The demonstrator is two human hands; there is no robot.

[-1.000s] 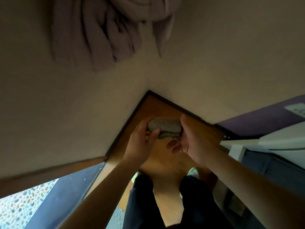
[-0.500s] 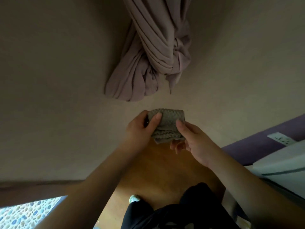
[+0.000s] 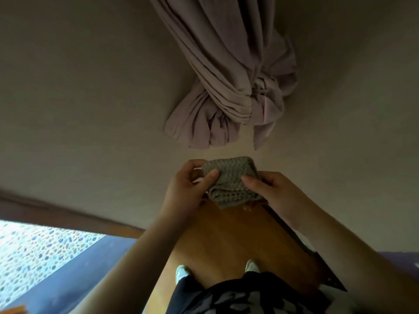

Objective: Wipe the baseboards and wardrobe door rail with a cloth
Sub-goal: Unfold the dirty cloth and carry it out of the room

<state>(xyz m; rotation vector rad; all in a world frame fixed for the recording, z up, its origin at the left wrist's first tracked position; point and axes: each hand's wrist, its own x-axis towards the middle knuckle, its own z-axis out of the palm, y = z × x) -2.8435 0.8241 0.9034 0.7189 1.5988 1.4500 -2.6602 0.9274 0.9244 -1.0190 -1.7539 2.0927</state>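
Preparatory step: both hands hold the folded cloth (image 3: 231, 181) at chest height, left hand (image 3: 192, 189) and right hand (image 3: 272, 191) with fingers pinched on its edges. No wiping begun. Next move, judged: crouch to the baseboard (image 3: 74, 217).

The wooden floor (image 3: 226, 243) is orange-brown with a smooth finish. Two feet in pale shoes (image 3: 182, 271) stand directly on it, apart from each other. A dark baseboard (image 3: 294, 236) borders the floor on the right. A blue surface (image 3: 86, 268) adjoins it on the left.
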